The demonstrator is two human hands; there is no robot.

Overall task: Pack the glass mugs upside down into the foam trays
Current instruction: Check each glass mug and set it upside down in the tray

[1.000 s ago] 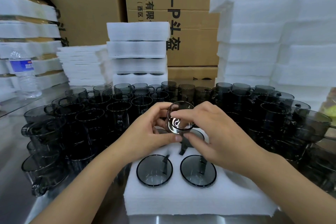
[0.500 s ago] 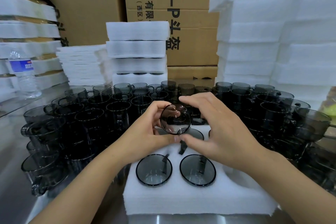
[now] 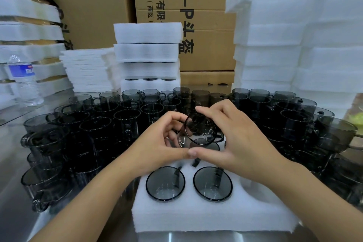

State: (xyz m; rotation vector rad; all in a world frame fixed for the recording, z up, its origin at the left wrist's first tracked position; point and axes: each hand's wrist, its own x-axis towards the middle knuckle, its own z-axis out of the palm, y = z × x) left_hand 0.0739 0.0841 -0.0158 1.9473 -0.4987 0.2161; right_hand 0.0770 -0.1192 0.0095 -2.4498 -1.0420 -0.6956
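Both hands hold one smoky glass mug (image 3: 200,129) above the far half of the white foam tray (image 3: 206,214). My left hand (image 3: 157,143) grips its left side and my right hand (image 3: 233,141) its right side, thumbs touching below it. The mug is tilted, with a round end facing me. Two mugs sit upside down in the tray's near row, one to the left (image 3: 165,183) and one to the right (image 3: 213,183). Another inverted mug (image 3: 213,146) in the far row is partly hidden behind my hands.
Many upright smoky mugs (image 3: 102,124) crowd the metal table around the tray's left, back and right. Stacks of foam trays (image 3: 147,55) stand behind, taller ones at right (image 3: 284,45). A water bottle (image 3: 24,80) is at far left. Cardboard boxes (image 3: 196,6) form the backdrop.
The held mug has risen slightly and been turned between my hands, its round end tilting more toward me. My right fingers have spread over its top.
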